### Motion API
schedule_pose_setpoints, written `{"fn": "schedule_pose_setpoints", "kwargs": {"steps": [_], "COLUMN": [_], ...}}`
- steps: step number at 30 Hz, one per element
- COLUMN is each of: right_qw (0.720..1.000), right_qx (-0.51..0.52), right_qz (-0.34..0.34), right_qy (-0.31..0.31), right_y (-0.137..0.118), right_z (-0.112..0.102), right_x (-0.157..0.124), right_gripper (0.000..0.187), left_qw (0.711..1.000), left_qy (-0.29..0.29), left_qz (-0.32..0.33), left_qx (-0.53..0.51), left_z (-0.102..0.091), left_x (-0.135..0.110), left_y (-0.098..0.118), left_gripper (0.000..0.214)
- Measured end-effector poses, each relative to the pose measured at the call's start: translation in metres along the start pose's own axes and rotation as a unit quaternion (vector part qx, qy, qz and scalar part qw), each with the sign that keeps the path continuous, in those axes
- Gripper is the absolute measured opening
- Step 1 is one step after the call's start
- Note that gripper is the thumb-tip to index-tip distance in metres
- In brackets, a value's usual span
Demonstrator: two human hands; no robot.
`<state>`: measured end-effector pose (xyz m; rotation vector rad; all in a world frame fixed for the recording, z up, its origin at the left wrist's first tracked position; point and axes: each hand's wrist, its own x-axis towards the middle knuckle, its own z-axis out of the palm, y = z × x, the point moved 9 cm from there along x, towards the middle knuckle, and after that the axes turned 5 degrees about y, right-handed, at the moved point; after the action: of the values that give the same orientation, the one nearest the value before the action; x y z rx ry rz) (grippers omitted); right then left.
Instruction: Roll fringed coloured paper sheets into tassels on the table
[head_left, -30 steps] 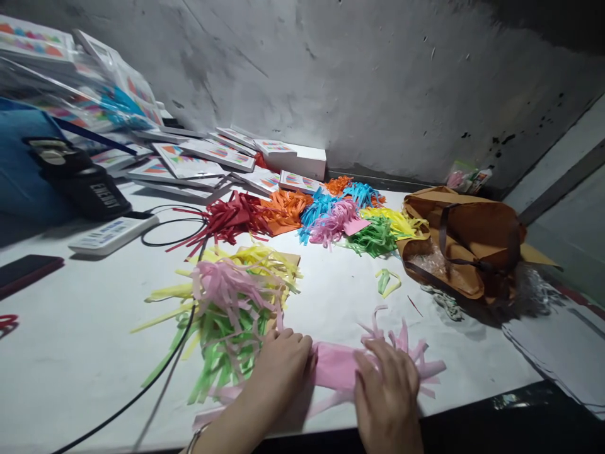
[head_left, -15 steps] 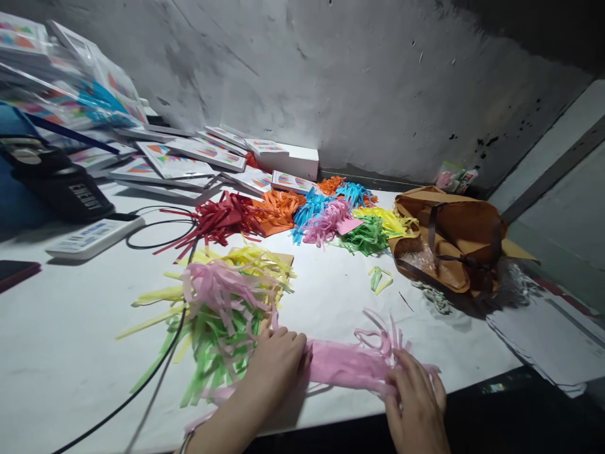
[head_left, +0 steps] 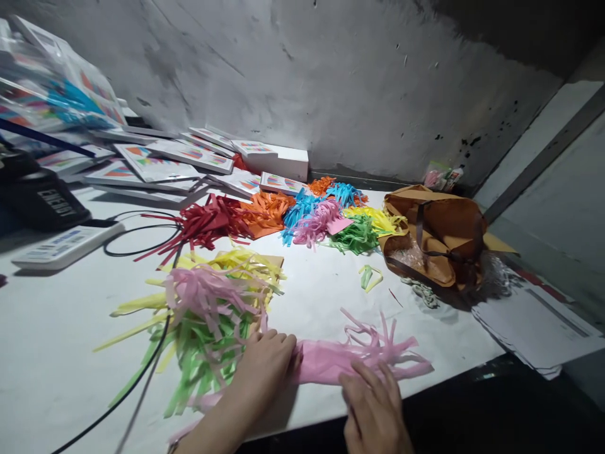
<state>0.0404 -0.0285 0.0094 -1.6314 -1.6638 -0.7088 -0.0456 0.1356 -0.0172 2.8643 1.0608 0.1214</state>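
A pink fringed tissue paper (head_left: 321, 360) lies at the table's front, its flat uncut middle between my hands and its loose strips spread to the right. My left hand (head_left: 269, 359) is closed on the paper's left end; its fingertips are partly hidden. At the lower edge, my right hand (head_left: 373, 403) rests with fingers stretched out, touching the paper near where the fringe begins. Beside my left hand are heaped green strips (head_left: 198, 359), a pink fringe bundle (head_left: 203, 290) and yellow strips (head_left: 236, 261).
Behind lie red (head_left: 212, 221), orange, blue, pink, green and yellow tassels. A black cable (head_left: 155, 353) crosses the table's left side near a white box-like device (head_left: 66, 244). Flat printed packages (head_left: 161, 162) pile at the back. A brown bag (head_left: 435, 239) stands right of paper sheets' far corner (head_left: 534, 328).
My right hand has moved left and toward me, from the fringe to the flat part's lower edge. The strips on the right now lie more spread out. My left hand keeps its hold.
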Motion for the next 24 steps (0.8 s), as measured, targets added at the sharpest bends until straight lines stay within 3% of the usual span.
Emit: {"fn": "schedule_pose_setpoints", "kwargs": {"steps": [2,5,7,10,12,14,16,18,21,24], "right_qw": [0.999,0.990,0.980,0.957,0.937,0.931,0.952,0.981,0.999,0.999], "right_qx": [-0.019,-0.109,-0.166,-0.245,-0.281,-0.276,-0.213,-0.104,0.028,0.038], "right_qz": [0.032,0.088,0.104,0.151,0.209,0.239,0.209,0.134,0.016,-0.002], "right_qy": [-0.017,-0.018,-0.025,-0.034,-0.022,0.016,0.069,0.095,0.041,-0.013], "right_y": [-0.008,0.010,0.031,0.074,0.101,0.108,0.089,0.050,-0.013,-0.038], "right_z": [0.021,0.033,0.032,0.013,-0.010,-0.029,-0.036,-0.024,0.018,0.052], "right_x": [-0.002,-0.015,-0.025,-0.038,-0.045,-0.044,-0.033,-0.016,0.006,0.013], "right_gripper": [0.042,0.031,0.048,0.067,0.066,0.061,0.054,0.050,0.045,0.036], "left_qw": [1.000,1.000,1.000,0.999,0.999,0.999,0.999,0.998,0.999,0.999], "left_qy": [0.006,0.016,0.025,0.035,0.041,0.048,0.053,0.055,0.051,0.046], "left_qz": [0.001,0.000,0.001,0.007,0.009,0.009,0.009,0.007,0.009,0.014], "left_qx": [0.001,0.004,0.004,0.002,0.000,-0.002,-0.004,-0.004,-0.003,-0.005], "left_z": [-0.001,-0.003,-0.004,-0.005,-0.004,-0.005,-0.006,-0.007,-0.008,-0.012], "left_x": [0.000,-0.002,-0.002,-0.002,-0.002,-0.002,-0.002,-0.002,-0.002,0.000], "left_y": [0.000,0.000,0.001,0.000,0.000,0.000,0.000,0.001,0.003,0.001], "left_gripper": [0.030,0.030,0.029,0.029,0.029,0.028,0.027,0.028,0.032,0.032]}}
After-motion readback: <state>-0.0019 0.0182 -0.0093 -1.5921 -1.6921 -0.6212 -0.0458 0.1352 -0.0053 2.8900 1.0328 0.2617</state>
